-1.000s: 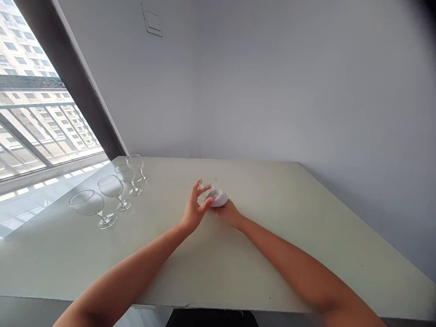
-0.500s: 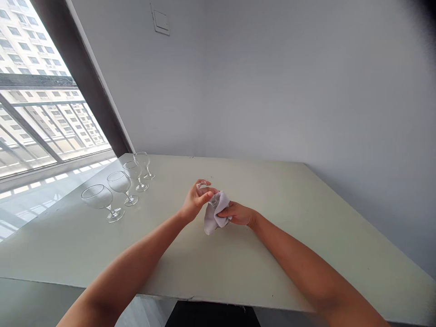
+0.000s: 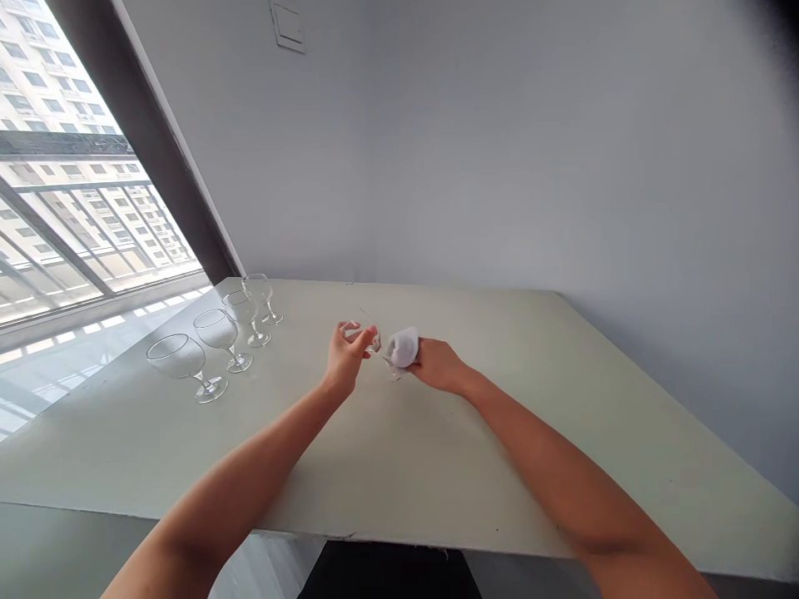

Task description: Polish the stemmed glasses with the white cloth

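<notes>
My left hand (image 3: 345, 358) is closed around a clear wine glass (image 3: 376, 342), which is partly hidden by my fingers and hard to see against the pale table. To its right, my right hand (image 3: 439, 364) grips a bunched whitish cloth (image 3: 404, 346). A small gap shows between the cloth and the glass. Off to the left, several stemmed wine glasses stand upright in a slanting row, from the nearest glass (image 3: 178, 358) back to the farthest glass (image 3: 258, 291).
The pale table (image 3: 530, 433) reaches back to a grey wall (image 3: 499, 150) with a switch plate (image 3: 288, 25). A window (image 3: 68, 191) with railings outside lies along the left side.
My right hand has drawn the cloth up and off the glass, and the cloth is now bunched more tightly. My left hand has shifted left with the glass.
</notes>
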{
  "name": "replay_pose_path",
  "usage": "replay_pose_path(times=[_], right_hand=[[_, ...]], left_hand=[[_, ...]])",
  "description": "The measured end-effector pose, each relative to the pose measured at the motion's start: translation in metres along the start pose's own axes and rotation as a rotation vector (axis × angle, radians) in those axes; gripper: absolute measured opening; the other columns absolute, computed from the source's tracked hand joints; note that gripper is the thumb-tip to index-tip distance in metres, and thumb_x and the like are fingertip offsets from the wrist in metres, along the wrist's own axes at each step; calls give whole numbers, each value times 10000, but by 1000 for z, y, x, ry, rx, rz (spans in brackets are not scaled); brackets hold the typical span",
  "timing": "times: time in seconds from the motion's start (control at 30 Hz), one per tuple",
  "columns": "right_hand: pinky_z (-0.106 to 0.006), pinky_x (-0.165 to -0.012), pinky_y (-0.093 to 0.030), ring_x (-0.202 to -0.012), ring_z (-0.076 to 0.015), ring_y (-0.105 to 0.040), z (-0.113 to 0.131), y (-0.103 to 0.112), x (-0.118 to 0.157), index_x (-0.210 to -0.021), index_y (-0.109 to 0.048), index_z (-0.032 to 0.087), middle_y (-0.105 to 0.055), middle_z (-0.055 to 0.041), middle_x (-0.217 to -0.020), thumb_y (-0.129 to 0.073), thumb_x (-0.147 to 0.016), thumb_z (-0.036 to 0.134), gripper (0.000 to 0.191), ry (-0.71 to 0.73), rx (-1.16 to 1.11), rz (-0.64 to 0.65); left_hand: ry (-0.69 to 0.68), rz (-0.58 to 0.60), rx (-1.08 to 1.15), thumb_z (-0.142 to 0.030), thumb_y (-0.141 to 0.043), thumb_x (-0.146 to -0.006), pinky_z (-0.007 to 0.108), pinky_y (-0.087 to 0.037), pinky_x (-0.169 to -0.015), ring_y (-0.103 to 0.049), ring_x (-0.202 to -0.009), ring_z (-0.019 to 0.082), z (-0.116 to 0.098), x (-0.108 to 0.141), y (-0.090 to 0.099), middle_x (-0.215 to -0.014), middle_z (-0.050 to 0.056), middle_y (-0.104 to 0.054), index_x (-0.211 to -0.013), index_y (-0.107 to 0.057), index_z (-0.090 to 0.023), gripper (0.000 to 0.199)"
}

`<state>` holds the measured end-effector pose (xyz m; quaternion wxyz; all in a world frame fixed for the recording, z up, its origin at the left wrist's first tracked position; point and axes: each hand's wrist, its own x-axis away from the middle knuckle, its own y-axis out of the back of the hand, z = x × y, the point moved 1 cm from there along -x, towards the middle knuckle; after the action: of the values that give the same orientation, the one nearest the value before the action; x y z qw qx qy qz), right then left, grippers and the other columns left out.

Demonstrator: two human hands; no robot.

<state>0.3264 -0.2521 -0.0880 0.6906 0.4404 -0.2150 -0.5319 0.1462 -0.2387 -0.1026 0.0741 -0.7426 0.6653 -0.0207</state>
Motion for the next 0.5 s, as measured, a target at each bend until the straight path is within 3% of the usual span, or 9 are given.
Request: replay_pose_path(times=[0.1,0.23,0.37,0.5], right_hand=[[-284,-561,-355,-672,-199,-548,-16,25,-2,-721,-618,203,-623,-55,-771,-580,-679,245,70,-62,63,-45],[-298,-640,-376,-783,-208,-504,-12,39,3,-758,-610,199,-589,-58,-836,-586,-638,149,132,160,148,-65],[-280,-644,-373,-766,-181,-489,16,9,13,-869,-619,239,-574,-48,-889,-573,-672,155,219,367,52,30],[-257,-619,-363,-715,-146,-467,26,-16,19,-791,-620,257,-555,-22,-867,-447,-759,180,192,414,-85,76]], left_hand=[[18,-39,-4,-509,-635,-635,236,-405,-568,-587,-672,120,-3,-10,10,-887,72,-646,-889,-466,-174,453],[101,-46,48,-527,-627,-630,222,-408,-540,-573,-610,94,0,-16,13,-857,56,-645,-805,-491,-169,421],[239,15,156,-495,-638,-639,207,-412,-481,-569,-556,93,6,-11,5,-762,43,-630,-774,-485,-164,389],[342,122,274,-441,-643,-669,204,-433,-477,-578,-553,98,7,-5,-1,-741,53,-625,-780,-484,-156,344]])
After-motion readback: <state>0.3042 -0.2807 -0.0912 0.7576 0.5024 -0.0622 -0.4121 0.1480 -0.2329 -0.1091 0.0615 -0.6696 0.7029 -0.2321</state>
